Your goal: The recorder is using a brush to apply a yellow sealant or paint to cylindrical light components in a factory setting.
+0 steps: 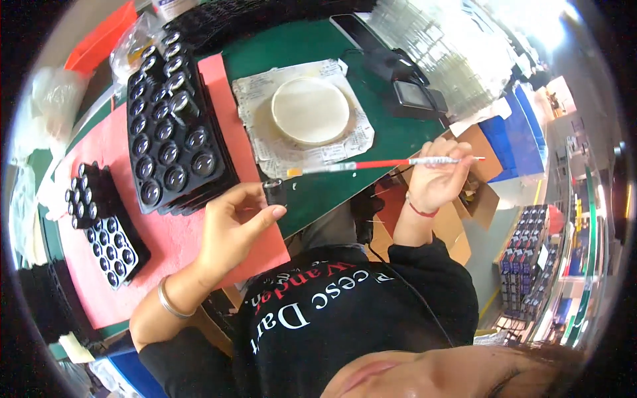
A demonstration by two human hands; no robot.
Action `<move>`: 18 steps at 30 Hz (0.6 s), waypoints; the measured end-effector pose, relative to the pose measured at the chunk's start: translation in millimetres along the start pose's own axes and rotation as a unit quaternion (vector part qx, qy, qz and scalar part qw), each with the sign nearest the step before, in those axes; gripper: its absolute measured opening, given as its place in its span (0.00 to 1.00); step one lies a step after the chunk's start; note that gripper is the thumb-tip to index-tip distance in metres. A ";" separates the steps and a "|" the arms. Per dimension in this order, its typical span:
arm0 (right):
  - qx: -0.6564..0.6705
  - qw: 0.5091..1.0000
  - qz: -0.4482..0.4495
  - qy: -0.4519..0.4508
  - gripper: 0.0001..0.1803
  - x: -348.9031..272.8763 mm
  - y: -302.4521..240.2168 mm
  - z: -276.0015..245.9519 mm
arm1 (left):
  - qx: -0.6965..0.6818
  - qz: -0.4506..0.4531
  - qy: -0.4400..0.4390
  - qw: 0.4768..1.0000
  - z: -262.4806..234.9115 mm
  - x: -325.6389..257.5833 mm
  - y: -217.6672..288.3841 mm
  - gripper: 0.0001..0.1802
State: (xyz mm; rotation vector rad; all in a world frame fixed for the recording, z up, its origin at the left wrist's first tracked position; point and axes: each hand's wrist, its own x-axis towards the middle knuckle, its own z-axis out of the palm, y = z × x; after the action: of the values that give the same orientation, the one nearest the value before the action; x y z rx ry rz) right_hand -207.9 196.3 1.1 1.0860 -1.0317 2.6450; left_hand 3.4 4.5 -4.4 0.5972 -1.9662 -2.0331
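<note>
My left hand (240, 222) pinches a small black cylindrical part (275, 193) between thumb and fingers, over the near edge of the green table. Raised to the right, my right hand (439, 174) is closed round a slim paintbrush (381, 164) with a red and pale handle. The brush lies nearly level, its tan bristles pointing left, just above and to the right of the black part and apart from it. Beyond the bristles, a round whitish dish (310, 109) rests on a printed paper sheet (254, 109).
A stack of black trays (219, 166) with several round glossy parts stands on a pink mat (179, 259). Smaller trays (138, 247) lie to its left. A dark device with a screen (415, 96) and stacked clear trays (424, 40) stand far right. Cardboard boxes (451, 229) are below right.
</note>
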 end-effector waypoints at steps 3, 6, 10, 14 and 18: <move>-0.009 0.999 0.019 -0.047 0.14 -9.5 1.9 3.6 | -0.020 0.006 0.008 1.000 1.2 0.7 2.1 0.13; -0.029 0.998 0.023 -0.045 0.15 -10.6 2.1 2.6 | -0.024 0.007 0.004 1.000 1.0 0.9 1.5 0.12; -0.031 0.998 0.031 -0.041 0.15 -13.4 3.1 3.6 | -0.048 0.003 0.004 0.999 1.8 0.0 1.7 0.12; -0.064 0.996 0.022 -0.049 0.15 -16.6 3.4 2.8 | -0.041 0.007 0.002 0.999 0.0 -1.1 -0.9 0.11; -0.084 0.995 0.011 -0.044 0.14 -20.1 7.7 -1.5 | -0.081 0.015 -0.016 0.996 -0.4 -1.0 -2.7 0.11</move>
State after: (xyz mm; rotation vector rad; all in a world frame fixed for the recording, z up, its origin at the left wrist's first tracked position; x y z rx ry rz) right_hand -196.4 194.4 -17.1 1.1682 -1.2632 2.4931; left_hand 4.7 4.7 -7.0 0.4987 -1.7926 -2.1700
